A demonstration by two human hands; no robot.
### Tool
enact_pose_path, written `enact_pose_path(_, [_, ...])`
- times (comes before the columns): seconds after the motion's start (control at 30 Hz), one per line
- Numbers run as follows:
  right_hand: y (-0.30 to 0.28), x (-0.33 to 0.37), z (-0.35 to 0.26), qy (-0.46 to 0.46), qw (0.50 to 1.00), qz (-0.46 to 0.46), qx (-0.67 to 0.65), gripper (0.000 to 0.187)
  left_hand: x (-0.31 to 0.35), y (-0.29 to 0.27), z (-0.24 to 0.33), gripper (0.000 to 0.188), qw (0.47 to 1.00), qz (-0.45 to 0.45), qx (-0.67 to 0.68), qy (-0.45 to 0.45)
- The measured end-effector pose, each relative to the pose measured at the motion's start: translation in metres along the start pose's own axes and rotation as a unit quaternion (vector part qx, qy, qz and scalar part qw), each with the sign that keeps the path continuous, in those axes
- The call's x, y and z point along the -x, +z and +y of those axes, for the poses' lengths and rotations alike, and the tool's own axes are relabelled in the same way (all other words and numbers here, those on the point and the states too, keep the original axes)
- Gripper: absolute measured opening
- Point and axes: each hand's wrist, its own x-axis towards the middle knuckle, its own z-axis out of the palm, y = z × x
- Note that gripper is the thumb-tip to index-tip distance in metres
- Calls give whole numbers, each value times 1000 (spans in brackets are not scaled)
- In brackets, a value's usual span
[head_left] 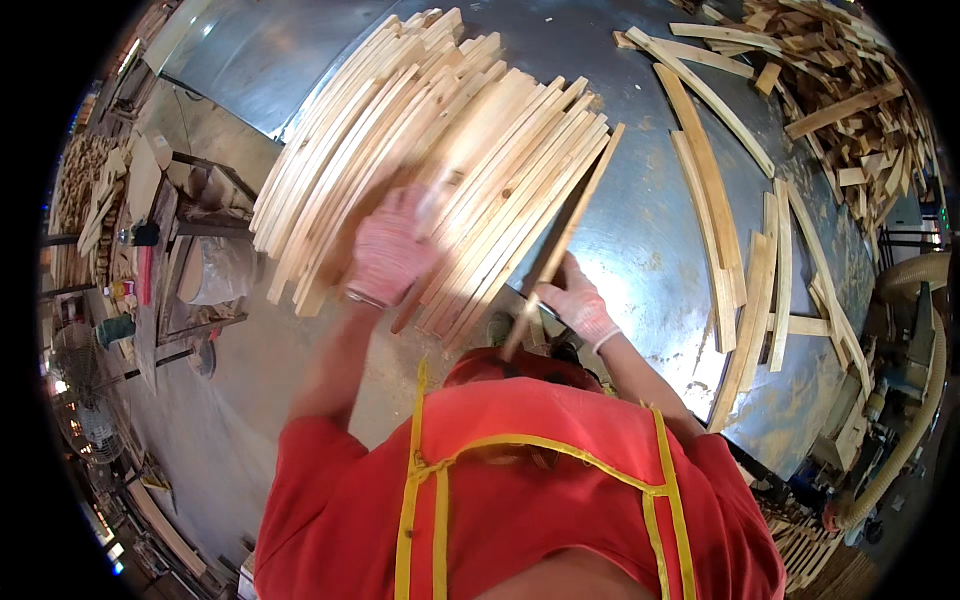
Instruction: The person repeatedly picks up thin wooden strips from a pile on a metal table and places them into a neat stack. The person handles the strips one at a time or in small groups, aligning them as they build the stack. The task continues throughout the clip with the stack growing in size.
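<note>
A long row of pale wooden slats (330, 150) stands on edge side by side, its near ends overhanging the metal tabletop. My left hand (393, 245), in a pinkish knit glove, is over the middle of the row. It is blurred, but its fingers look stretched out along the wood. At the row's right side, my right hand (580, 305), in a similar glove, grips the near part of a single wooden strip (572, 225). This strip tilts away from the row, with a dark gap between them.
Loose slats (715, 220) lie to the right on the metal table (640, 220). A heap of wood offcuts (850, 100) covers the far right. A wooden stand (175, 270) and a fan (85, 390) are at the left; a ribbed hose (930, 390) hangs at the right.
</note>
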Motion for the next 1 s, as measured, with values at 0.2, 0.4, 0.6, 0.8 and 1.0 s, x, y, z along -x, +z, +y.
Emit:
enact_pose_path(0.2, [-88,-34,-86,-146,955,-29,258,64,12,24,-55,75,982,48,-174,-48])
enact_pose_path(0.4, [-173,-162,-111,-83,895,246,363,80,2,48,-5,61,960,207,-190,1])
enact_pose_path(0.6, [-186,-141,-118,-197,964,179,-8,93,16,89,95,52,985,114,55,116])
enact_pose_path(0.8, [-277,-64,-24,1,834,421,356,103,-22,50,110,38,945,164,255,121])
enact_pose_path(1.0, [-252,-12,57,175,835,375,363,104,-52,-6,54,40,991,86,98,-4])
